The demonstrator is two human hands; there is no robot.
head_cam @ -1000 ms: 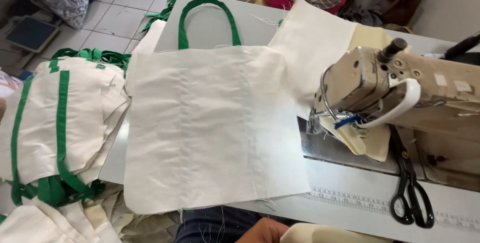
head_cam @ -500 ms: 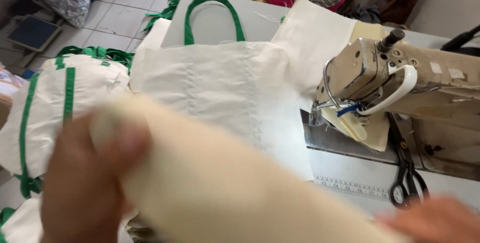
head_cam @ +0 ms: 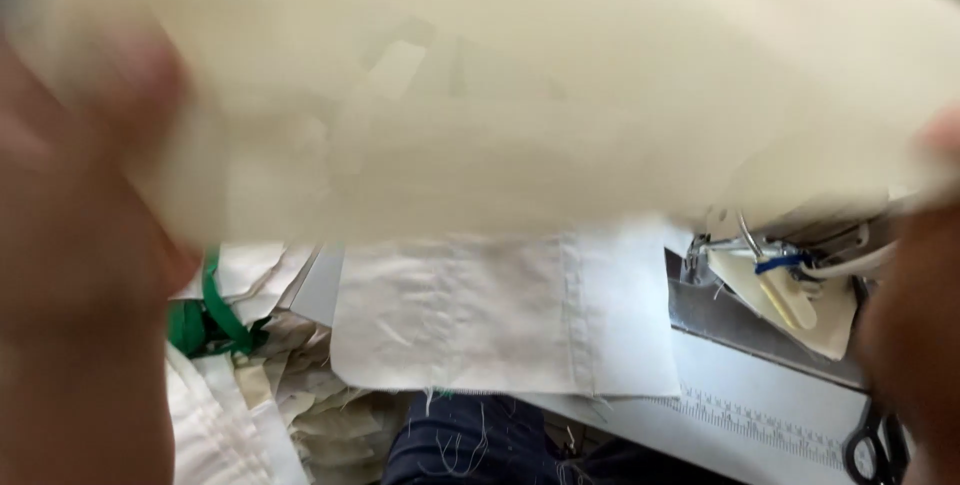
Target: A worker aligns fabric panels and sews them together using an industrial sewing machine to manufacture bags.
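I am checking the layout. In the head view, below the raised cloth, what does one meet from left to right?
Left hand → green strap → flat white fabric piece → sewing machine's needle area → scissors → right hand.

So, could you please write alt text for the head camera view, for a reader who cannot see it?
A large cream fabric sheet, blurred, fills the upper view, held up by the left hand and right hand at its ends. Below it lie a white sewn bag panel on the table, a sewing machine's needle area and black scissors.
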